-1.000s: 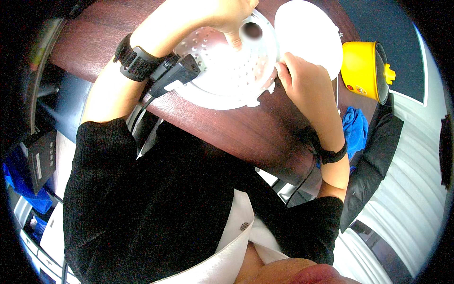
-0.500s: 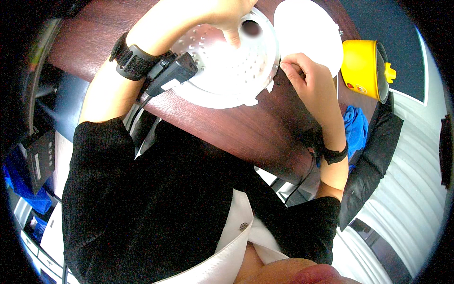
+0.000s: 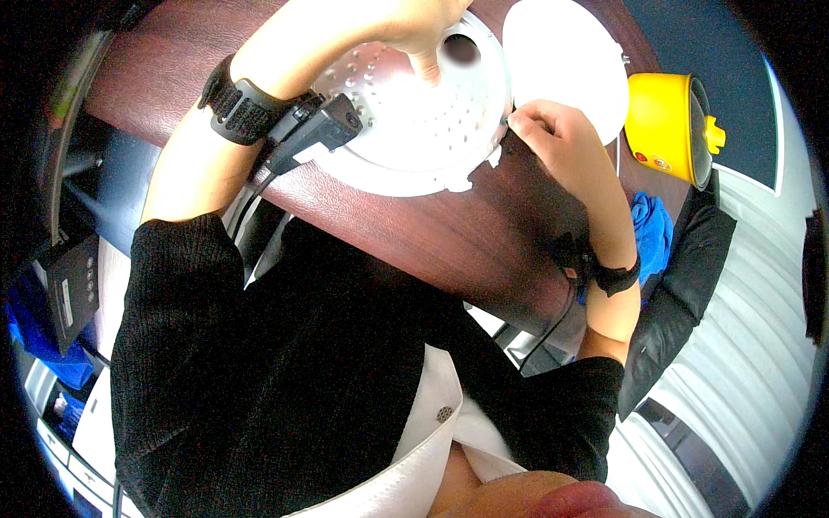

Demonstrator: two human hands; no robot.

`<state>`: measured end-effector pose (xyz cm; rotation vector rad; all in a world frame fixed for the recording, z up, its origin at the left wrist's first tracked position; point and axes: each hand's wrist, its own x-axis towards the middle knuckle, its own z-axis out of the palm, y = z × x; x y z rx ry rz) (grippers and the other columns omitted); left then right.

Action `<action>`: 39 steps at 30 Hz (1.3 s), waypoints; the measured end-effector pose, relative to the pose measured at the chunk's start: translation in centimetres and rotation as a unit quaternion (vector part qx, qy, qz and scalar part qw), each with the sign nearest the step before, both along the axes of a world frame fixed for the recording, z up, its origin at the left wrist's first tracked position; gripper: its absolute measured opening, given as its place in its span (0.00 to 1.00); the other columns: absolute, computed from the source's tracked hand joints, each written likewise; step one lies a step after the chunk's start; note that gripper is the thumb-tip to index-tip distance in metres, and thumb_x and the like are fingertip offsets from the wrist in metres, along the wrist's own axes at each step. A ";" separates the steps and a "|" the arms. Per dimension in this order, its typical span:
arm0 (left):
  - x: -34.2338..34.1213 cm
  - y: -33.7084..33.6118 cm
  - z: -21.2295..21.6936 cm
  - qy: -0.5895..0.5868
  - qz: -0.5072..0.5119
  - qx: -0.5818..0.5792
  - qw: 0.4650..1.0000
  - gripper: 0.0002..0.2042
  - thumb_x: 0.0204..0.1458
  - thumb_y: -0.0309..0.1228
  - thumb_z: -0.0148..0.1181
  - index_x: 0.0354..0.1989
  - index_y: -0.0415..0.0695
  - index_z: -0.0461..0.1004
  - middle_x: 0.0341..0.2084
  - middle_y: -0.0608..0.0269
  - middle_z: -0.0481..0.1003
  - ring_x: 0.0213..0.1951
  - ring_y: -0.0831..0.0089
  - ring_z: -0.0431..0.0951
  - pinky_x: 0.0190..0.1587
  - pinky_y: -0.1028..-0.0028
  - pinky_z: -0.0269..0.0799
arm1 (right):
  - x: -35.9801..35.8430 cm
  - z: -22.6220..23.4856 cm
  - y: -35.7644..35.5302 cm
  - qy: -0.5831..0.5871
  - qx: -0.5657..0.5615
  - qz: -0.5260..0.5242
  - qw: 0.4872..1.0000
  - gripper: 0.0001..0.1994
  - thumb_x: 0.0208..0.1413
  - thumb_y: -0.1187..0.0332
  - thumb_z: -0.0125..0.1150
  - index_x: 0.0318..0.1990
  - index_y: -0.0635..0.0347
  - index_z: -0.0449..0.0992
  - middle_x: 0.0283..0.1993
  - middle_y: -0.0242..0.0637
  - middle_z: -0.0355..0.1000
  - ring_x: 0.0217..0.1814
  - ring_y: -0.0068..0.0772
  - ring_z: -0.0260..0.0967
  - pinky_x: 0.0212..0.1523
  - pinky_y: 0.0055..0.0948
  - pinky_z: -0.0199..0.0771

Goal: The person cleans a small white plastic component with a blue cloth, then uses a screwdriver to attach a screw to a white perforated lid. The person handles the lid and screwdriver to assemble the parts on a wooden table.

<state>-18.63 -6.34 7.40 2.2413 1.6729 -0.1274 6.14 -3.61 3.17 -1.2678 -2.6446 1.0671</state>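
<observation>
A round silvery metal plate (image 3: 406, 160) lies on the dark reddish-brown table, with small bumps or holes across it, a dark round opening near its far right side and ragged tabs on its near rim. My left hand (image 3: 414, 30) is over its far part, thumb pointing down onto the surface; the other fingers run to the far rim and are partly cut off by the picture's edge. My right hand (image 3: 553, 134) is closed in a pinch at the plate's right rim. Whatever sits between those fingertips is too small to make out. A bright white disc (image 3: 566, 60) lies just beyond my right hand.
To the right stands a yellow cylindrical pot (image 3: 661, 125) with a dark lid and yellow knob. A crumpled blue cloth (image 3: 652, 233) lies beside my right forearm. Black devices with cables are by both wrists. The table's near edge (image 3: 389, 268) runs diagonally before me.
My right hand has shifted slightly left, its fingertips now right at the plate's rim. The left hand stays in nearly the same place on the plate.
</observation>
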 end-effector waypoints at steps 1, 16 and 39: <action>0.0 0.1 0.0 -0.001 0.001 -0.008 1.000 0.39 0.35 0.41 0.73 0.57 0.37 0.64 0.53 0.48 0.65 0.58 0.55 0.64 0.56 0.59 0.65 | -0.2 0.3 0.1 -0.008 -0.026 -0.009 1.000 0.16 0.58 0.59 0.56 0.32 0.66 0.77 0.24 0.46 0.72 0.25 0.36 0.70 0.30 0.33 0.68; -0.1 1.1 -0.9 0.010 0.003 -0.016 1.000 0.39 0.35 0.41 0.73 0.57 0.38 0.64 0.54 0.49 0.64 0.58 0.55 0.63 0.56 0.59 0.65 | -1.2 1.8 2.8 -0.084 -0.009 0.159 0.984 0.11 0.61 0.67 0.53 0.36 0.69 0.73 0.26 0.37 0.69 0.30 0.26 0.65 0.36 0.28 0.67; -0.3 0.9 -0.4 -0.011 0.001 -0.029 1.000 0.38 0.35 0.41 0.73 0.56 0.38 0.65 0.54 0.48 0.64 0.58 0.55 0.64 0.57 0.60 0.64 | -0.1 0.4 1.8 -0.026 -0.021 0.082 0.996 0.15 0.59 0.61 0.54 0.34 0.68 0.77 0.25 0.52 0.72 0.28 0.47 0.71 0.34 0.39 0.69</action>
